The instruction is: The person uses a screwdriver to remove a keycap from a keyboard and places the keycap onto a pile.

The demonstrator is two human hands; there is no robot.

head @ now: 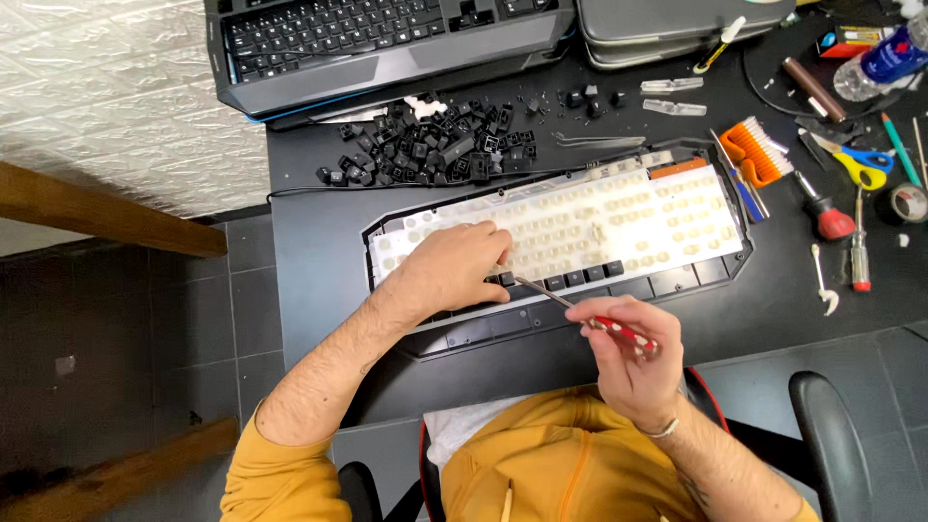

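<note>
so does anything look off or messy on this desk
Yes: the keyboard under the left hand is stripped of nearly all its keys, and the pulled keycaps lie in a loose heap behind it. The right hand holds a red-handled tool.

Screwdriver [570, 307] tip behind left hand [452, 266]

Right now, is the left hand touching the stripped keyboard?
Touching. The head view shows the left hand resting flat on the keyboard, fingers pressed at its front key row, with no gap visible.
</note>
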